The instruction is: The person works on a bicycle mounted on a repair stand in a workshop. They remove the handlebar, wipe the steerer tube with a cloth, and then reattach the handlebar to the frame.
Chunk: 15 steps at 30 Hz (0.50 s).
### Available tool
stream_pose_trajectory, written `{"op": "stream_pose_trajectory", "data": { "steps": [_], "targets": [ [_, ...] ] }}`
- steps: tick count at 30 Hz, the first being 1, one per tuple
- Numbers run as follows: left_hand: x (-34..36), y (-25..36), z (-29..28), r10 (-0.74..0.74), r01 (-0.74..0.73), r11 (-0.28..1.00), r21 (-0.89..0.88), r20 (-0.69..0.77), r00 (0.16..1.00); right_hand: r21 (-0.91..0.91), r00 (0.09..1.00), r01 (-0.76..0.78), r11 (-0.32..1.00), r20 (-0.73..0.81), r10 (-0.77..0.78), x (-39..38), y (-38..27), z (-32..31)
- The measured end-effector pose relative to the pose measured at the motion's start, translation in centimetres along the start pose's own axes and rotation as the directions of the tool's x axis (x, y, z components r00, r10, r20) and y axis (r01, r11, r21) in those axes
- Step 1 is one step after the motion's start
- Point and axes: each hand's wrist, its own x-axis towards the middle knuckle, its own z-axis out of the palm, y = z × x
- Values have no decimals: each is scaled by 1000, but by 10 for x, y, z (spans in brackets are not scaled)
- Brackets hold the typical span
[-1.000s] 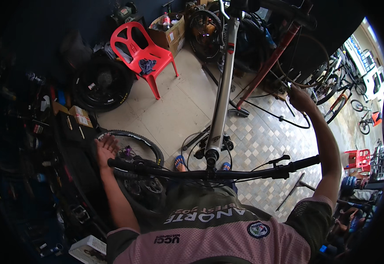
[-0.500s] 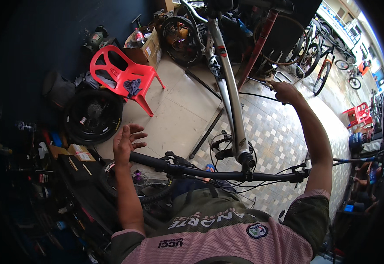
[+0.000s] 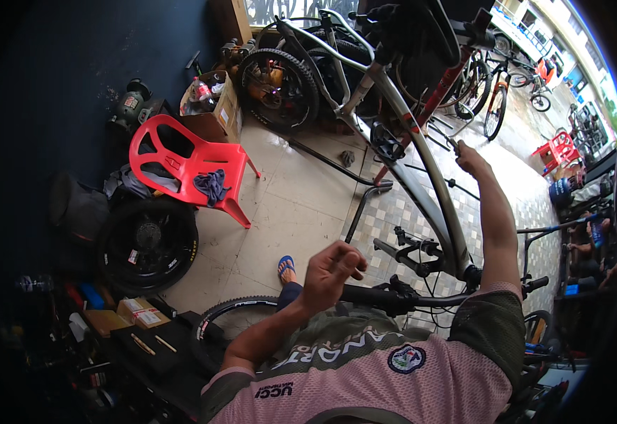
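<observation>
A grey bicycle frame (image 3: 432,166) hangs from a red stand (image 3: 428,99) in front of me. Its black handlebar (image 3: 365,295), with cables and levers, crosses just ahead of my shirt. My left hand (image 3: 329,277) hovers above the bar's left end, loosely curled with nothing visible in it; whether it touches the bar is unclear. Reaching forward on the frame's right side, my right hand (image 3: 471,161) is closed on a thin tool (image 3: 454,143), whose exact kind is too small to make out. The fork, with no wheel fitted, shows beside the frame.
A red plastic chair (image 3: 195,159) with a dark rag stands left, beside black wheels (image 3: 146,244) and a cardboard box (image 3: 216,113). Stand legs (image 3: 358,212) spread over the tiled floor. Another wheel (image 3: 216,318) lies near my left arm. Several bicycles (image 3: 495,106) stand far right.
My left hand has moved right, from beside the bar's end to above it, its fingers more curled. The handlebar and frame have turned and shifted right in view. The right hand still grips the thin tool.
</observation>
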Motion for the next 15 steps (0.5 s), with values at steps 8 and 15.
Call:
{"op": "stream_pose_trajectory", "data": {
  "steps": [8,15],
  "targets": [
    [43,-7,-52,-439,663,685,-302,556,706,-206,947,-23,978,308,87,-40,-6,58],
    [180,-211,-98,-425,50,464,884,173,888,-64,757,187,980,645,-102,-36,-4,135]
  ]
}}
